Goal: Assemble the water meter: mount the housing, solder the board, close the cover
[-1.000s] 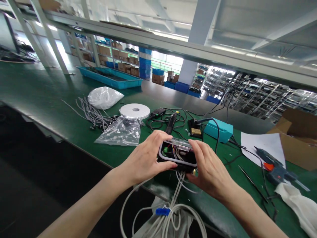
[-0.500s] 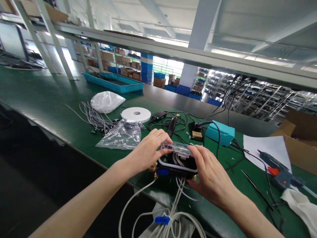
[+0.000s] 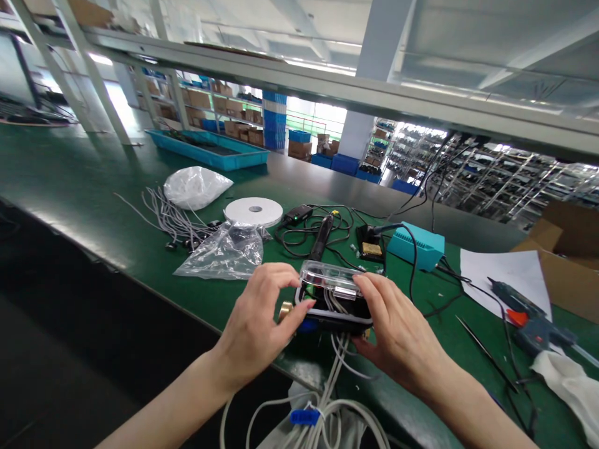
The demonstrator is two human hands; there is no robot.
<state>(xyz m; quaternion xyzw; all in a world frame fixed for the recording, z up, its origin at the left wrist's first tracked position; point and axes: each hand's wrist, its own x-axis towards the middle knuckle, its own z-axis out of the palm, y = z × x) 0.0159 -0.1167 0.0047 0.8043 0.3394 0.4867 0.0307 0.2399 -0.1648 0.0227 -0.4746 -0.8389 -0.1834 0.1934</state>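
Observation:
A small black housing (image 3: pixel 337 321) with a pale gasket round its rim sits near the bench's front edge. Its clear lid (image 3: pixel 330 272) is tilted up, and grey wires and a bit of green show inside. Brass threads of a fitting (image 3: pixel 286 309) stick out at its left. My right hand (image 3: pixel 390 318) grips the housing's right end, fingers at the lid's corner and thumb low down. Fingers and thumb apart, my left hand (image 3: pixel 264 312) is at the left end, its thumb tip over the rim. Grey cables (image 3: pixel 334 374) hang from the front, bundled by a blue tie (image 3: pixel 304 416).
Behind the housing lie a black-handled tool (image 3: pixel 321 237), a white tape roll (image 3: pixel 254 211) and plastic bags (image 3: pixel 224 252). A teal soldering station (image 3: pixel 416 246) stands right of them. A glue gun (image 3: pixel 528 312) and tweezers (image 3: pixel 486 353) lie at the right. A blue tray (image 3: pixel 210 149) is farther back.
My left hand has let go of the lid and moved left and down, its fingers spreading apart. My right hand keeps its grip. The camera view has shifted slightly.

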